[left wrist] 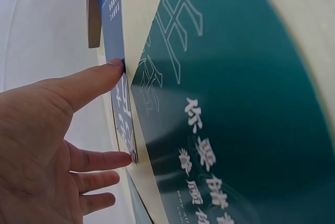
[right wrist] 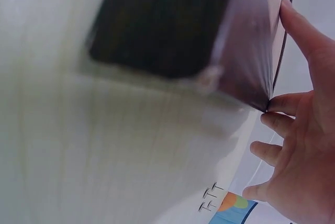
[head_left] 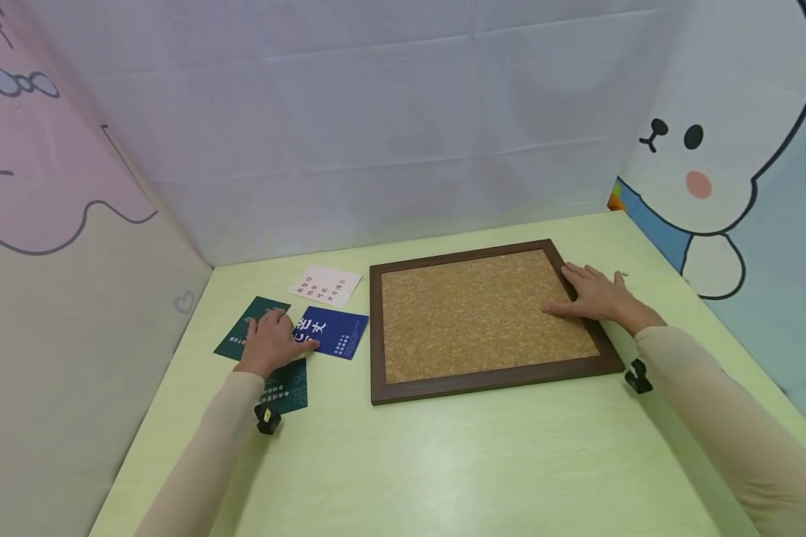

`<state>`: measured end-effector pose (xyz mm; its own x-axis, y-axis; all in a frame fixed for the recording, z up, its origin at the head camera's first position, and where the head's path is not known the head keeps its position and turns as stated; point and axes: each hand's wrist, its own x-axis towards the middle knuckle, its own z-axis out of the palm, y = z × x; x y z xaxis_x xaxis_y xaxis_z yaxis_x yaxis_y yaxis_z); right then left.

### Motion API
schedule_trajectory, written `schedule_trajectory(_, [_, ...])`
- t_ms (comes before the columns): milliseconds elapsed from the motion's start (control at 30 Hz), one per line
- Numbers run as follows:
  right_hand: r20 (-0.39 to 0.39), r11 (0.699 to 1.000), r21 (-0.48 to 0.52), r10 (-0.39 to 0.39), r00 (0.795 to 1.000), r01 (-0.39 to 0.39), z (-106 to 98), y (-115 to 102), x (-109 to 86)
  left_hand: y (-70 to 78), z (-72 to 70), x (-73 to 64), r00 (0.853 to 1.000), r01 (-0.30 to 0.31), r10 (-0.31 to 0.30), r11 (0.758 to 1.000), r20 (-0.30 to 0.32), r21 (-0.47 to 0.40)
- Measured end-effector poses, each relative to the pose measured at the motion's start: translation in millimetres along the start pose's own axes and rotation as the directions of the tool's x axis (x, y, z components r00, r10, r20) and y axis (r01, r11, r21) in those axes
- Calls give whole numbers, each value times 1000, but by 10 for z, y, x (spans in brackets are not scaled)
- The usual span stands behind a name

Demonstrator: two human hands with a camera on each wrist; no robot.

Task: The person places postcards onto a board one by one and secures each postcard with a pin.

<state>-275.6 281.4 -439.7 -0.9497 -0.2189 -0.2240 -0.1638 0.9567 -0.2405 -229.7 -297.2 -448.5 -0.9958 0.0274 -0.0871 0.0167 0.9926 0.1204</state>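
A blue card (head_left: pixel 339 328) with white lettering lies left of a framed corkboard (head_left: pixel 470 321). My left hand (head_left: pixel 269 344) is over it, thumb touching the card and index fingertip near the card's edge in the left wrist view. Beside this hand are an upper green card (head_left: pixel 238 339), filling much of the left wrist view, and a lower green card (head_left: pixel 294 388), partly hidden by the wrist. My right hand (head_left: pixel 594 294) rests on the corkboard's right side, thumb on the cork, other fingers spread at the dark wooden frame (head_left: pixel 483 378).
A pale pink card (head_left: pixel 325 286) with red writing lies behind the blue one. Several small pins (right wrist: pixel 209 198) stand on the table (head_left: pixel 457 462) beyond the corkboard's right edge. Cloth-like walls with cartoon drawings enclose the back and sides.
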Motion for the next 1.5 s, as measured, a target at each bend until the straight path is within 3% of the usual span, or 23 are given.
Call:
schedule_trajectory(500, [3, 1000, 12, 0, 1000, 0, 25, 21, 9, 47, -14, 55, 993, 111, -107, 991, 57, -81])
schedule_trajectory(867, [-4, 1000, 11, 4, 1000, -4, 18, 9, -6, 84, -18, 20, 987, 154, -159, 978, -23, -139])
schedule_trajectory(1500, [-1, 1000, -2, 14, 1000, -14, 13, -6, -26, 48, 5, 22, 979, 199, -190, 964, 68, -174])
